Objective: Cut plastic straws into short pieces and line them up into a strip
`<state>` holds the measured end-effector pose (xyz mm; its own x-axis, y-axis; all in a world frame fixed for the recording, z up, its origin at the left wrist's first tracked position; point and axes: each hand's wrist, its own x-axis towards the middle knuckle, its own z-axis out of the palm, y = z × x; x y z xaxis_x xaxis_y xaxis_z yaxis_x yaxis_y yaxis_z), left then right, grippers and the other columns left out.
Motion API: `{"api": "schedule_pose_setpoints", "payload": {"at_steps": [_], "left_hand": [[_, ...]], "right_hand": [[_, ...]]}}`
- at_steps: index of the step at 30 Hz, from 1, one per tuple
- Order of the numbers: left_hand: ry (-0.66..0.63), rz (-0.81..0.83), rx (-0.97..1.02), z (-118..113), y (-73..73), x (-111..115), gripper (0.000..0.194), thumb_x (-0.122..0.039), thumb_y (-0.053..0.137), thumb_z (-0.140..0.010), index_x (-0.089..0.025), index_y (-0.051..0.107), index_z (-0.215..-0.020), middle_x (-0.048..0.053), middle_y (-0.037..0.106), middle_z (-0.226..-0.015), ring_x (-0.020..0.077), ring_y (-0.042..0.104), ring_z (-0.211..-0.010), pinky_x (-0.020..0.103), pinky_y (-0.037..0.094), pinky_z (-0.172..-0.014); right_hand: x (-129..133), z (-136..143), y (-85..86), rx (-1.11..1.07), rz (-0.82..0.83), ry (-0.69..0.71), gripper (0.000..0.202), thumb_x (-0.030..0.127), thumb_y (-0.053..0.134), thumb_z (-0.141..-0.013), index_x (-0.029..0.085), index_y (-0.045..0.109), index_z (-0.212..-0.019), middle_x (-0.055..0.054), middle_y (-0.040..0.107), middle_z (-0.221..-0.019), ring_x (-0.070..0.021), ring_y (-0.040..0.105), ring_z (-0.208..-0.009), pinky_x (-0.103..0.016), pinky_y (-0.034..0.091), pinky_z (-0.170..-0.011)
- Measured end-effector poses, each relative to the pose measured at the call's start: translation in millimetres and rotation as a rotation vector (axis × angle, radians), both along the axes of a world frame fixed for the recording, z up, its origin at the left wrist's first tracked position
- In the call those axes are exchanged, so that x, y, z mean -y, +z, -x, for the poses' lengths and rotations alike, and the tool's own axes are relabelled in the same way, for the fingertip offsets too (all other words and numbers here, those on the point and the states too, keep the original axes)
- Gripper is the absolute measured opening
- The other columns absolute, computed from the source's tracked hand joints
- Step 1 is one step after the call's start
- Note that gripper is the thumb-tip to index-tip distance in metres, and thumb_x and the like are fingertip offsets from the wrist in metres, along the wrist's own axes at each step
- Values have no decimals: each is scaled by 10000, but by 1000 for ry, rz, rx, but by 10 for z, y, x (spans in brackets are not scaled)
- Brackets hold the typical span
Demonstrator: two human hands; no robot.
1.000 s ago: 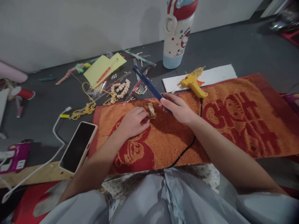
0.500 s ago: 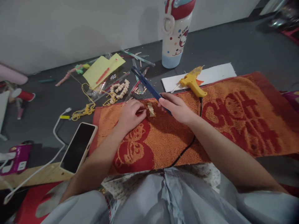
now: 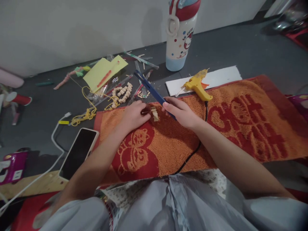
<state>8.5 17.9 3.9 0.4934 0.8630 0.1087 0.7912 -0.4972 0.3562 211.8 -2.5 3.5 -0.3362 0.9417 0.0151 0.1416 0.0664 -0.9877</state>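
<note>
My right hand [image 3: 179, 110] is closed around the lower end of a long, flat dark blue tool [image 3: 154, 93], shaped like a utility knife. The tool slants up and to the left above the towel. My left hand [image 3: 136, 115] rests on the orange and red towel [image 3: 178, 147] with fingers curled and tips pinched together; what they hold, if anything, is too small to make out. Just right of those fingertips lies a short row of small pale wooden pieces [image 3: 155, 114]. Behind my left hand sits a curved chain of similar pieces [image 3: 122, 93].
A yellow glue gun [image 3: 198, 86] lies partly on a white board [image 3: 222, 77], its black cord crossing the towel. Behind stands a water bottle [image 3: 179, 41]. Leftward are yellow string [image 3: 84, 117], yellow-green paper [image 3: 96, 72], a phone [image 3: 78, 154], a white cable [image 3: 54, 134] and a red spool [image 3: 20, 98].
The view has shifted slightly. Both hands stay almost in place, with the blue tool still in my right hand. A thin stick that showed at my left fingertips is no longer clearly visible.
</note>
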Motion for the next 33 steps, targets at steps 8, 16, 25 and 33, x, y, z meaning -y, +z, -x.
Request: {"api": "schedule_pose_setpoints", "payload": {"at_steps": [8, 16, 25, 33], "left_hand": [[-4, -23, -17, -1, -48, 11, 78, -246, 544, -751, -179, 583, -747, 22, 542, -751, 144, 516, -698, 269, 411, -636], [-29, -52, -33, -8, -63, 23, 58, -232, 544, -754, -188, 581, -764, 27, 545, -762, 158, 527, -731, 280, 416, -665], [89, -74, 190, -23, -57, 43, 58, -225, 552, -740, -189, 541, -696, 10, 557, -709, 135, 517, -685, 261, 410, -616], [418, 341, 941, 5, 81, 10, 115, -265, 576, -712, -160, 551, -674, -37, 504, -539, 62, 427, -458, 204, 339, -449]], "right_hand": [[-10, 13, -7, 24, 2, 0, 337, 477, 447, -879, 168, 573, -928, -30, 560, -802, -144, 479, -706, -286, 395, -654], [-5, 2, -1, 22, 0, -11, 324, 459, 448, -879, 160, 565, -930, -31, 562, -817, -144, 489, -715, -291, 401, -673], [11, -5, 9, -12, -1, -27, 318, 467, 460, -871, 170, 567, -909, -18, 540, -775, -137, 469, -679, -280, 382, -635], [49, -17, 37, -35, 14, -44, 347, 514, 493, -847, 193, 579, -947, -28, 548, -806, -155, 474, -700, -287, 396, -638]]}}
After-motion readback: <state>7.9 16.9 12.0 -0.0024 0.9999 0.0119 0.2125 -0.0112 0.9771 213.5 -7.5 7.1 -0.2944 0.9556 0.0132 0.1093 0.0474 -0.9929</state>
